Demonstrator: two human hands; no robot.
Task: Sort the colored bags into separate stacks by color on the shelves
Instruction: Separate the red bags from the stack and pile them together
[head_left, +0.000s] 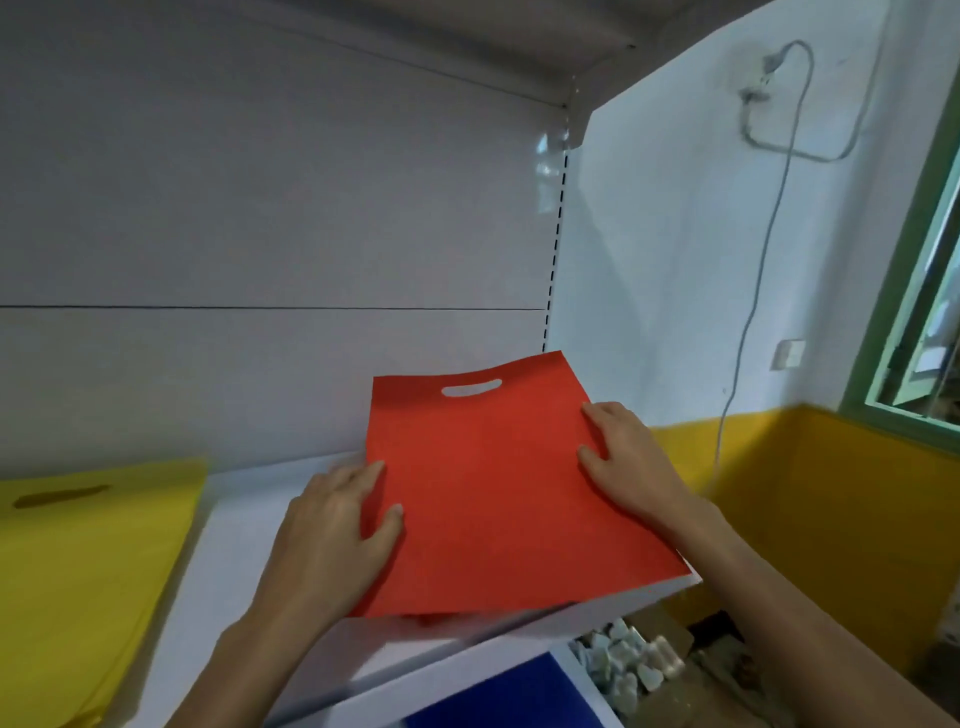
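Note:
A red bag (493, 483) with a cut-out handle lies flat at the right end of the white shelf (249, 525). My left hand (332, 535) holds its left edge, thumb on top and fingers along the side. My right hand (628, 457) holds the right edge, fingers spread over the bag. A sliver of more red shows under its front edge. A stack of yellow bags (88, 577) lies at the left end of the same shelf. A blue bag (509, 696) is on the shelf below.
The shelf unit's white back panel (260, 234) rises behind the bags, with another shelf overhead. To the right stand a white and yellow wall (779, 467), a hanging cable and a green window frame. Pale small objects (623, 670) lie on the floor below.

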